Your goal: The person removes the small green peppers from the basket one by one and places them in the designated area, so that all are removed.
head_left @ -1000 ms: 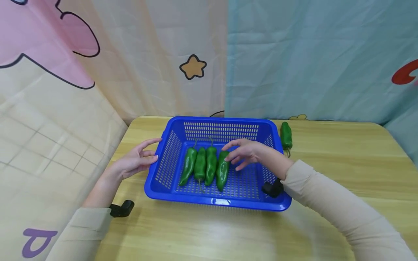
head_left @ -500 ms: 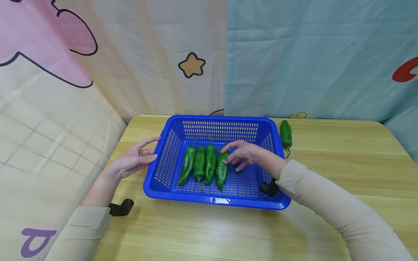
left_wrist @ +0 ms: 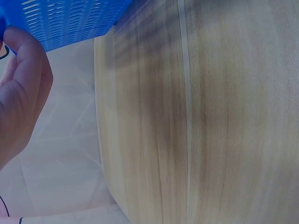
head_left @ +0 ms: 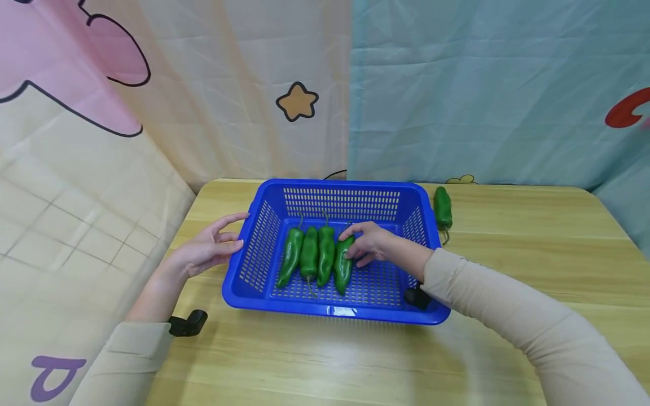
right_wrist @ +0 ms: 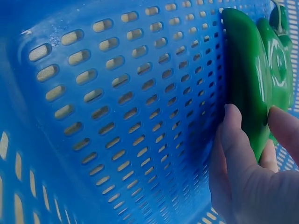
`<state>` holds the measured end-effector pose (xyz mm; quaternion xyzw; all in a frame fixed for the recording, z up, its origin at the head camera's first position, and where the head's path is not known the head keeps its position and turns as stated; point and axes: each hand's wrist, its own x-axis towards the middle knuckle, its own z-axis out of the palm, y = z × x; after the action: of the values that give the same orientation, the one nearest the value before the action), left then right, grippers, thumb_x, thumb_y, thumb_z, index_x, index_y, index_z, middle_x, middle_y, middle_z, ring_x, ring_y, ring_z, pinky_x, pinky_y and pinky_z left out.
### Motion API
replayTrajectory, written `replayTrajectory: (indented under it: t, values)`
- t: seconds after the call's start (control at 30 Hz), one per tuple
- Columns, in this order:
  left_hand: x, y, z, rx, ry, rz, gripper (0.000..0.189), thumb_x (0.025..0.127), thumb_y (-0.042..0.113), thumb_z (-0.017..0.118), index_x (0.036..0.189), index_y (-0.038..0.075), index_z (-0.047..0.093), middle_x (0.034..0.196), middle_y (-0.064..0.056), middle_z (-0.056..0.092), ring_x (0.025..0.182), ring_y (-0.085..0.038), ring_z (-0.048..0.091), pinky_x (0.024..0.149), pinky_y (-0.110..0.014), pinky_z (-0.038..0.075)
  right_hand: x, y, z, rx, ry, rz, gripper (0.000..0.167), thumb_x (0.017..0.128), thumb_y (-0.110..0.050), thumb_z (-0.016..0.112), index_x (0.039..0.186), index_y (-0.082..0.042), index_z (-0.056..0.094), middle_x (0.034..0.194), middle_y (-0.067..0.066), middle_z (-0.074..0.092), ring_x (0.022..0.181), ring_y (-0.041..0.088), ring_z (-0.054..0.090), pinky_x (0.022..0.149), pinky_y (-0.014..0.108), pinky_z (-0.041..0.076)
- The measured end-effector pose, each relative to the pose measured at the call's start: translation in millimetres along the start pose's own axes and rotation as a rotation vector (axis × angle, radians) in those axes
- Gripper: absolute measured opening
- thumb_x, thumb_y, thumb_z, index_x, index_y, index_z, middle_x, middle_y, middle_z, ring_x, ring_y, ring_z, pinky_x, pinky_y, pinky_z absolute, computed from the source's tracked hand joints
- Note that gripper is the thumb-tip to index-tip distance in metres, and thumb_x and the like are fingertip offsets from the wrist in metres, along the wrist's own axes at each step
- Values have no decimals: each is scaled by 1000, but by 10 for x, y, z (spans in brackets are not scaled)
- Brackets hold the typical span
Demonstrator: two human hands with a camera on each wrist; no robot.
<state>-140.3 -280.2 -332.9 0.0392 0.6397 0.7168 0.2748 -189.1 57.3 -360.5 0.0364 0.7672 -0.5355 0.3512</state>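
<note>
In the head view, several green peppers [head_left: 290, 258] lie side by side in a blue plastic basket [head_left: 335, 311]. My right hand [head_left: 369, 243] reaches into the basket and holds the rightmost pepper [head_left: 342, 273] near its upper end. The right wrist view shows the thumb on one side of that pepper [right_wrist: 247, 70] and a finger on the other; the fingers beyond are partly hidden. My left hand [head_left: 210, 248] rests at the basket's left rim, with thumb and index fingertips spread along it. In the left wrist view, the left thumb [left_wrist: 30, 60] touches the basket's outer side.
One more green pepper [head_left: 443, 207] lies on the wooden table [head_left: 533, 237], just outside the basket's right rear corner. Printed curtains [head_left: 457, 90] hang behind the table and along its left side. A black wrist camera [head_left: 189, 323] sits at the left cuff.
My right hand has moved slightly left and its fingers have closed in around the rightmost pepper. The left hand stays at the rim, and the basket has not visibly moved.
</note>
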Motion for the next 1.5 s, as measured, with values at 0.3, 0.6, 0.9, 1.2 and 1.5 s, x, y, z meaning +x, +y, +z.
replayTrajectory:
  t: [0.3, 0.6, 0.9, 1.2, 1.5]
  values:
    - [5, -15, 0, 10, 11, 5, 62, 92, -4, 52, 143, 14, 22, 97, -9, 63, 84, -19, 65, 76, -31, 55, -27, -2, 27, 48, 25, 6, 53, 73, 24, 58, 120, 0, 55, 92, 15, 56, 71, 24, 62, 67, 38, 57]
    - [7, -16, -8, 9, -4, 7, 62, 93, -3, 52, 144, 14, 21, 99, -9, 63, 86, -20, 65, 76, -33, 55, -70, -9, 21, 52, 32, 14, 54, 73, 25, 57, 121, -1, 54, 95, 16, 53, 67, 21, 59, 63, 35, 57]
    - [2, -4, -12, -1, -15, 17, 62, 93, -3, 52, 144, 14, 21, 98, -9, 63, 85, -19, 65, 76, -32, 55, -111, -75, -27, 55, 14, 21, 54, 76, 22, 57, 124, -4, 54, 99, 16, 52, 63, 18, 55, 56, 27, 55]
    - [-2, -13, -30, 6, -12, 20, 62, 93, -2, 52, 144, 15, 22, 97, -9, 64, 84, -19, 66, 75, -31, 55, -180, -165, -86, 116, -26, -19, 54, 79, 20, 56, 127, -3, 51, 95, 12, 55, 64, 18, 57, 59, 29, 55]
    - [-9, -29, -35, 3, -22, 24, 61, 93, -3, 51, 144, 15, 23, 96, -9, 64, 83, -19, 66, 74, -30, 55, -250, -219, -147, 171, -73, -88, 54, 81, 20, 52, 130, -1, 46, 88, 9, 56, 71, 18, 60, 67, 34, 56]
